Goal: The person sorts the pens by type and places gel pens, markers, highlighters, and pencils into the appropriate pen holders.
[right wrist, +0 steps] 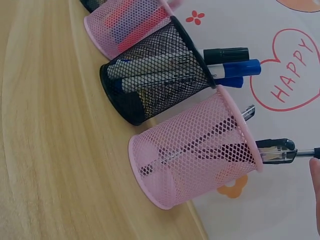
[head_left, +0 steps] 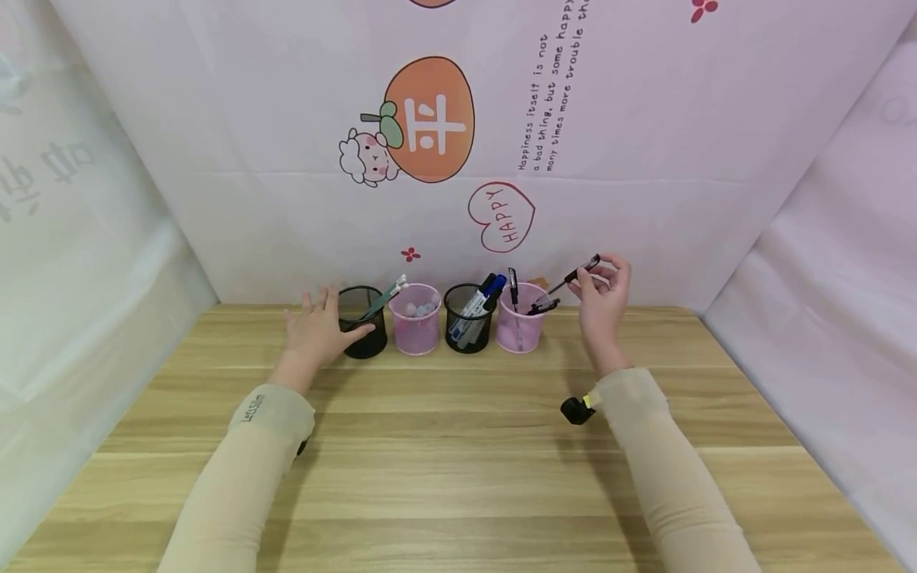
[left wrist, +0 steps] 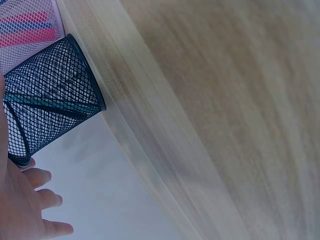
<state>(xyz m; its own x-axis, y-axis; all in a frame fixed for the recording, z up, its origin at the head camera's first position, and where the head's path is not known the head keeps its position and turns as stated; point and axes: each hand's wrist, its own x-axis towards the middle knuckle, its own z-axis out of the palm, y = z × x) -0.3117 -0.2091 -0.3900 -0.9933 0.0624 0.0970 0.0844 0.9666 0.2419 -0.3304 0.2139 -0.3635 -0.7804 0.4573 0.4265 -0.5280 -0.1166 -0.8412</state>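
Four mesh cups stand in a row at the back of the wooden table (head_left: pixel 458 477). My left hand (head_left: pixel 315 328) lies flat with spread fingers, its thumb side against the left black cup (head_left: pixel 363 325), which holds a teal-and-white pen. The left wrist view shows that black cup (left wrist: pixel 47 100) and my fingers (left wrist: pixel 35 200) beside it. My right hand (head_left: pixel 604 296) pinches a slim black pen (head_left: pixel 575 275), tilted, above and to the right of the right pink cup (head_left: pixel 520 322). In the right wrist view the pink cup (right wrist: pixel 195 150) holds black pens.
Between the outer cups stand a pink cup (head_left: pixel 415 320) and a black cup (head_left: pixel 468 320) with blue and black markers (right wrist: pixel 230 62). A printed pink backdrop (head_left: pixel 458 159) rises right behind the row and along both sides. A black wrist camera (head_left: pixel 575 410) hangs under my right sleeve.
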